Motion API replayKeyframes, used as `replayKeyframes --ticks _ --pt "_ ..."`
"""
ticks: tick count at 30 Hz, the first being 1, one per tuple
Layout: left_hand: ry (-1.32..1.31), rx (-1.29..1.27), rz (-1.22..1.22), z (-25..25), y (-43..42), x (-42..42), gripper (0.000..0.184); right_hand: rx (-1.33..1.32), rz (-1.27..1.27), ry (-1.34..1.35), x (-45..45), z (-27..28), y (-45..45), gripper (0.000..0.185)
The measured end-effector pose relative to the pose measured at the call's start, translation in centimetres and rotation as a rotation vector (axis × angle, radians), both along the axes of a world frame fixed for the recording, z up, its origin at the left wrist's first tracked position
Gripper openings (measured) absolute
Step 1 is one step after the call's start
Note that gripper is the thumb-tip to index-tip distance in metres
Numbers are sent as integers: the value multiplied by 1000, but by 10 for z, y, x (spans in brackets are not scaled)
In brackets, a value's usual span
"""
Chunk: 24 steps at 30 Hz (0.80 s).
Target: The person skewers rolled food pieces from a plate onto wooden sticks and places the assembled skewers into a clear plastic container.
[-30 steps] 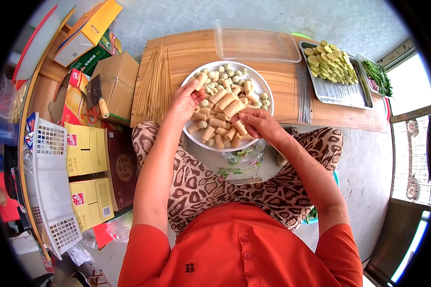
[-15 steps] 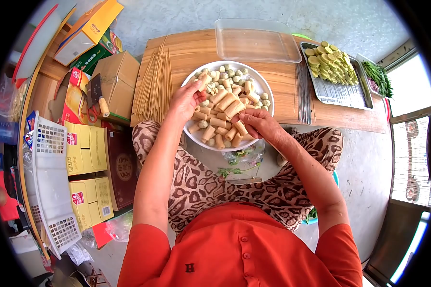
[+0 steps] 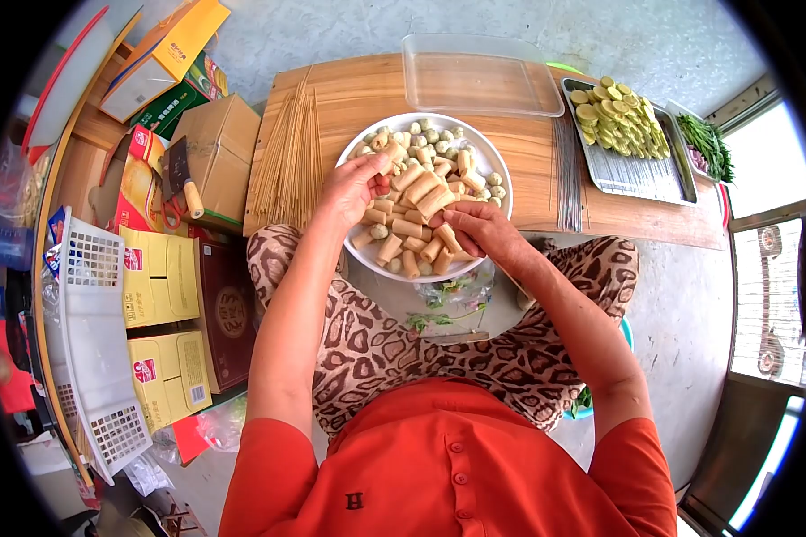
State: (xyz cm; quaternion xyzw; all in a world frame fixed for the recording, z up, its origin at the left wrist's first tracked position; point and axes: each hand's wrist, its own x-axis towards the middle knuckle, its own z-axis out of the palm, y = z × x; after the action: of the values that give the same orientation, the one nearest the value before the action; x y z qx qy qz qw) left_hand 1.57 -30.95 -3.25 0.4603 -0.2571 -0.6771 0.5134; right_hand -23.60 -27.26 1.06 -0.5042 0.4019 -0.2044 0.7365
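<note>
A round white bowl (image 3: 500,152) on the near edge of the table holds many tan cylindrical food pieces (image 3: 409,228) and pale green balls (image 3: 433,136). On the bowl's left side, my left hand (image 3: 349,186) has its thumb and fingers closed on a tan cylindrical food piece (image 3: 390,158), raised above the heap. My right hand (image 3: 484,227) is over the bowl's right side, fingers curled and pressed together, their tips against the tan pieces. Whatever lies between those fingers is hidden.
Wooden skewers (image 3: 287,161) lie left of the bowl, thin metal skewers (image 3: 567,174) to its right. Behind stands a clear plastic tray (image 3: 479,76). Further right, a metal tray (image 3: 627,179) bears sliced green vegetable (image 3: 620,121). Boxes and a cleaver (image 3: 177,170) are at left.
My left hand has shifted slightly to the right with the tan piece, which is tilted a little differently. My right hand has barely moved.
</note>
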Motion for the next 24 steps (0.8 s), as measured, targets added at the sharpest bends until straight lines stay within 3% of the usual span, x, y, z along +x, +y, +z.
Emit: replayKeyframes --ticks 11,15,21,24 --pt "-160 48 -43 4 1 -11 27 -5 -23 -14 7 -4 -2 29" --pt "-73 27 -60 -2 -2 -10 26 -32 -26 -7 8 -5 -4 28" --pt "-14 -26 234 -7 -10 -3 33 -76 -38 18 7 -12 -5 22" --pt "40 -62 247 -5 -8 -1 36 -109 -38 6 5 -15 -4 19"
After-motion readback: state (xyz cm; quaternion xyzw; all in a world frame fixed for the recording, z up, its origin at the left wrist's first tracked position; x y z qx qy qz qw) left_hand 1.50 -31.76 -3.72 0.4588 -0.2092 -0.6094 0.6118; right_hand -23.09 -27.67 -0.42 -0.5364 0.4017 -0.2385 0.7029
